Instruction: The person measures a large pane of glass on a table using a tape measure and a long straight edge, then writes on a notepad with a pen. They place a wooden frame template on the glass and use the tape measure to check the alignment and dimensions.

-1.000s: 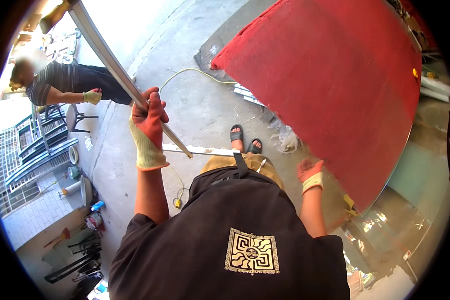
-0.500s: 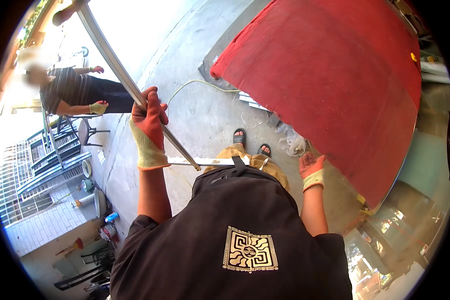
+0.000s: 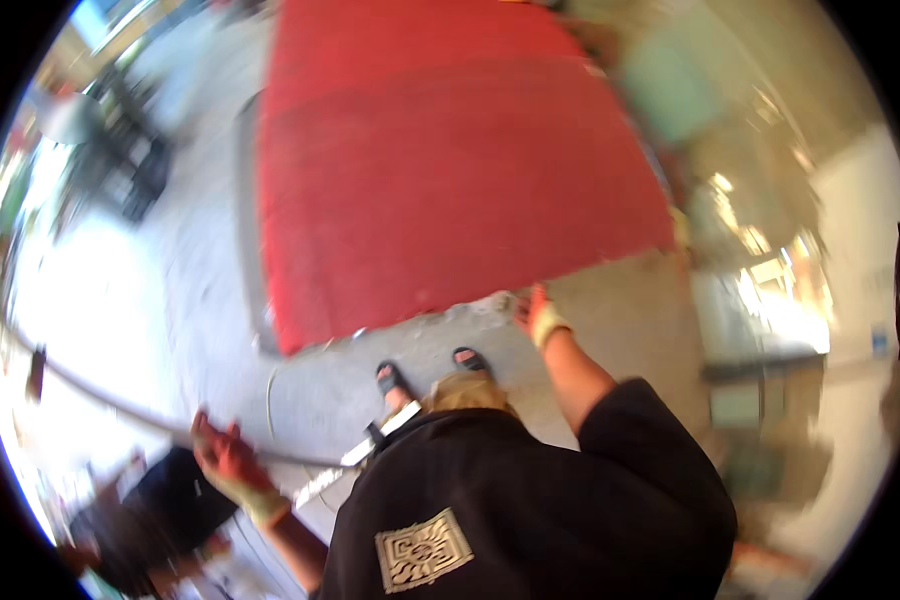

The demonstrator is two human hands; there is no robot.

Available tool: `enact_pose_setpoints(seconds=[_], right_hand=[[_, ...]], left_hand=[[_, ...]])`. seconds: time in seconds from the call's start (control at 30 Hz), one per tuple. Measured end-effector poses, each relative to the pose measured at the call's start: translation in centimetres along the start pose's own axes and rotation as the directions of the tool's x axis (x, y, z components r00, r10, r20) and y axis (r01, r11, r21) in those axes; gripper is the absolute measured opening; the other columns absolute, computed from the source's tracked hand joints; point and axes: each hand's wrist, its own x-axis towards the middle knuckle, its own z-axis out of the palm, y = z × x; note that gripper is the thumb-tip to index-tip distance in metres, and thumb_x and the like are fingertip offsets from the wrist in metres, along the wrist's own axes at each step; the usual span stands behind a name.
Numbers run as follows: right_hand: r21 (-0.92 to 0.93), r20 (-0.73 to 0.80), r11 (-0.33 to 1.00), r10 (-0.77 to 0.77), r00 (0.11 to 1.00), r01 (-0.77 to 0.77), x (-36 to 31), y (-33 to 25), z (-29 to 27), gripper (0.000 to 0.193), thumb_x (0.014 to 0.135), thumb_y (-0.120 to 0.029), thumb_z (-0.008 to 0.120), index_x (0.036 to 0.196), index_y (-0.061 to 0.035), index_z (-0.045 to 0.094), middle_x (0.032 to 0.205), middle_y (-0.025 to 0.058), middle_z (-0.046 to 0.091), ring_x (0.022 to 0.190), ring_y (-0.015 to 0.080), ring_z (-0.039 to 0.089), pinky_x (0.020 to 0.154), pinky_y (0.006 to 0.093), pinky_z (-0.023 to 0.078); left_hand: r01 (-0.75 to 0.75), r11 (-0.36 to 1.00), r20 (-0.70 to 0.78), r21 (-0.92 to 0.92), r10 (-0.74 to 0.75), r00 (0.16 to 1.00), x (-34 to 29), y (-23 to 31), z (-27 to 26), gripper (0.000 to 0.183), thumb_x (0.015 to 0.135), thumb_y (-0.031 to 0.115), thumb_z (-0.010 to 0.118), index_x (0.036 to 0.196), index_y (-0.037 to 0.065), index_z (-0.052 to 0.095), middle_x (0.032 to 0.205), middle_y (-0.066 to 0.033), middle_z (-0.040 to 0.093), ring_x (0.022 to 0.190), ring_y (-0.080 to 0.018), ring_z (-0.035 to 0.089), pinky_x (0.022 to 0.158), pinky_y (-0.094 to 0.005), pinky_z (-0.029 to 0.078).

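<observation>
My left hand, in a glove with red fingers and a pale cuff, is closed around a long, thin metal bar. The bar runs from the far left edge to my waist, with a small dark piece on its far part. By my waist lies a white strip, partly hidden by my shirt. My right hand, gloved alike, is at the near edge of a red-covered table, fingers apart and holding nothing I can see. Blur hides whether it touches the cover.
A person in dark clothes is at the lower left, beyond the bar. Glass-like sheets stand on the right. A thin cable lies on the grey floor near my sandals. Dark, blurred equipment is at the upper left.
My view has swung to the right, so the red table now lies ahead. The bar, still in my left hand, now points left. My right hand is at the table's near edge.
</observation>
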Motion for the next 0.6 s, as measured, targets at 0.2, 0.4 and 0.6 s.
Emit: enact_pose_setpoints(seconds=[0.2,0.4,0.6], right_hand=[[-0.063,0.075,0.998,-0.026,0.997,0.031,-2.1,-5.7,-4.9,0.074,0.116,-0.080,0.039,0.116,-0.0144,0.072,0.103,0.0002,0.083,0.091,0.0202,0.075,0.104,0.0497,0.064],[-0.115,0.119,0.993,0.000,0.993,0.014,-5.4,-6.8,-5.8,0.090,0.114,-0.083,0.039,0.137,-0.0045,0.077,0.134,0.0085,0.084,0.114,0.0252,0.083,0.105,0.0418,0.067],[-0.039,0.172,0.995,-0.088,0.981,0.096,-6.8,-5.0,-5.4,0.084,0.114,-0.082,0.040,0.129,-0.0090,0.079,0.121,0.0083,0.086,0.099,0.0255,0.082,0.101,0.0447,0.069]], left_hand=[[0.100,0.993,0.180,0.056,-0.109,0.978,2.8,0.3,1.5,0.060,0.119,0.041,0.063,0.165,0.003,0.055,0.075,0.0084,0.042,0.068,-0.0040,0.037,0.123,-0.0456,0.043],[0.044,0.999,0.324,0.029,-0.051,0.945,4.7,1.1,2.4,0.049,0.117,0.037,0.063,0.149,0.001,0.064,0.093,0.0039,0.060,0.085,-0.0046,0.043,0.130,-0.0539,0.032],[0.065,0.997,0.312,0.031,-0.072,0.947,4.4,1.1,2.8,0.032,0.117,0.035,0.065,0.112,0.004,0.066,0.174,-0.0047,0.049,0.096,-0.0068,0.050,0.131,-0.0556,0.033]])
